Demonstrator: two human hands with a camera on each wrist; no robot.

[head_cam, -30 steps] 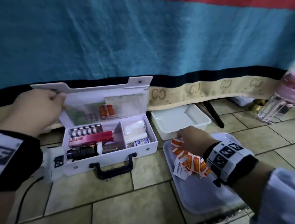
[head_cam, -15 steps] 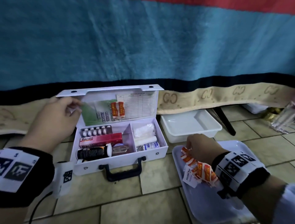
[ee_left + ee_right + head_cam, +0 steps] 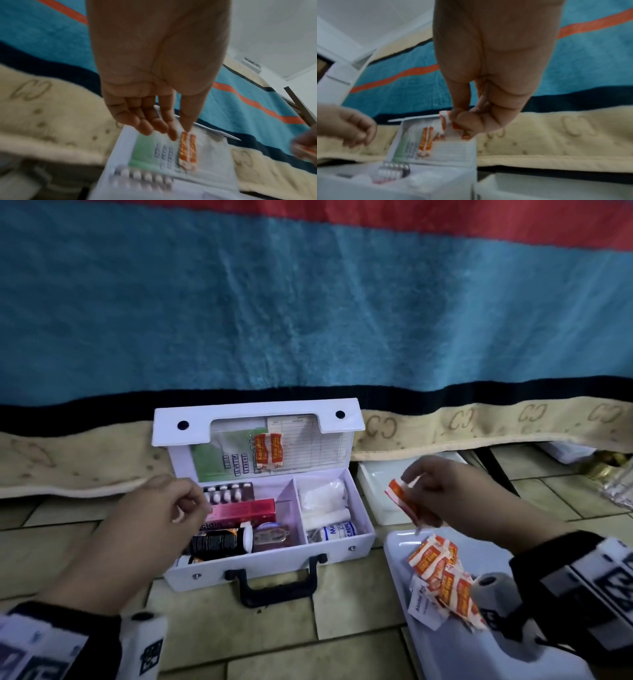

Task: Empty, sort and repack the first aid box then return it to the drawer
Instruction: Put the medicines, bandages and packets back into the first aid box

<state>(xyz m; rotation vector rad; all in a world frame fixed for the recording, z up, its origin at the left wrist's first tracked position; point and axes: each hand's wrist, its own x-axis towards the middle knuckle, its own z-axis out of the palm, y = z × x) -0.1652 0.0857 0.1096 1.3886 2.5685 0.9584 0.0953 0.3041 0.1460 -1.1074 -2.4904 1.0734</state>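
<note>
The first aid box [image 3: 263, 529] sits open on the floor tiles straight ahead of me, its long side running left to right and the lid standing up at the back. My left hand [image 3: 161, 522] hovers over its left compartment, fingers loosely curled and holding nothing, so it is nearer the pill strips and bottle inside. My right hand [image 3: 445, 494] is off beside the box's right end, above the white tray [image 3: 479, 655], pinching an orange sachet [image 3: 400, 501].

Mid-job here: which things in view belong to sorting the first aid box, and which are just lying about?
Job:
first aid box
plasters in lid
blister pack
red carton
bandage roll
plaster strip in right hand
plaster pile
tray

Lying about:
blanket
white tub
</note>
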